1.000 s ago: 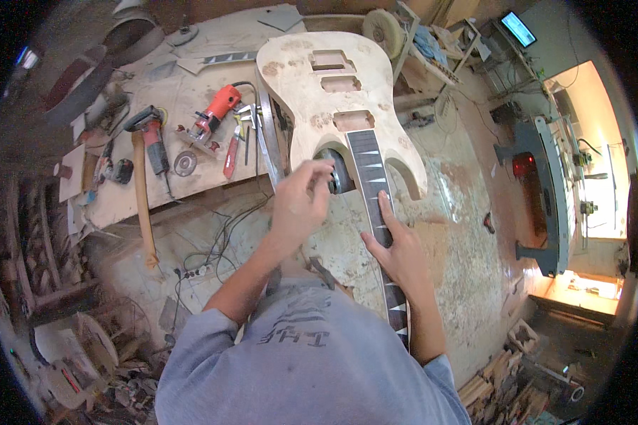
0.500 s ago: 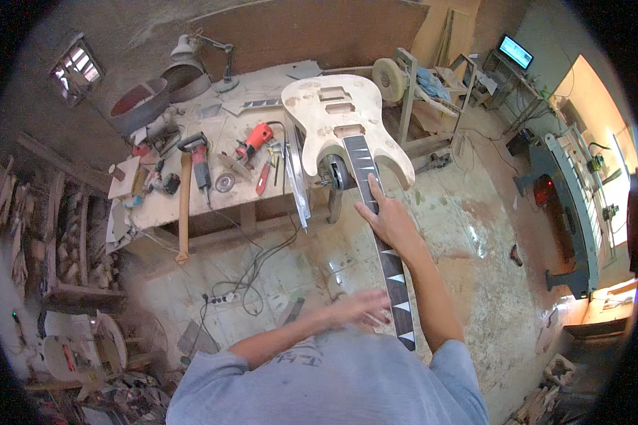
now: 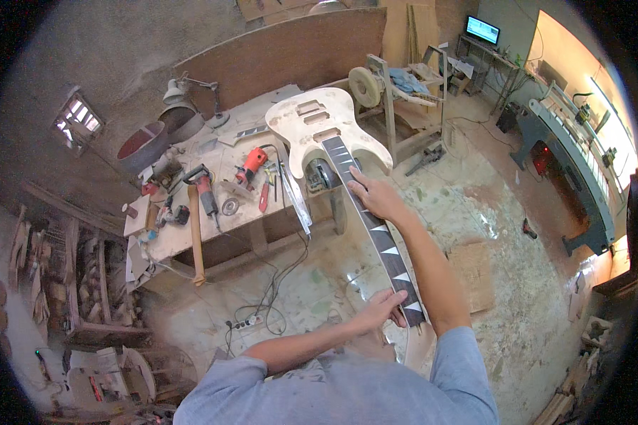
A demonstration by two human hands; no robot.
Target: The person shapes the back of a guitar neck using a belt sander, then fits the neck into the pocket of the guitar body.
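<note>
Guitar body [image 3: 326,124]: bare pale wood, matt, unfinished. Fretboard [image 3: 376,230]: dark smooth wood, pale triangular inlays. Workbench [image 3: 213,227] left of guitar body: rough dusty wood top. On it, drill [image 3: 249,166] in red plastic, grinder [image 3: 204,191] in dark plastic and metal. Hammer handle [image 3: 195,241]: plain wood. Floor [image 3: 489,212] right of guitar body: rough, stained concrete.
</note>
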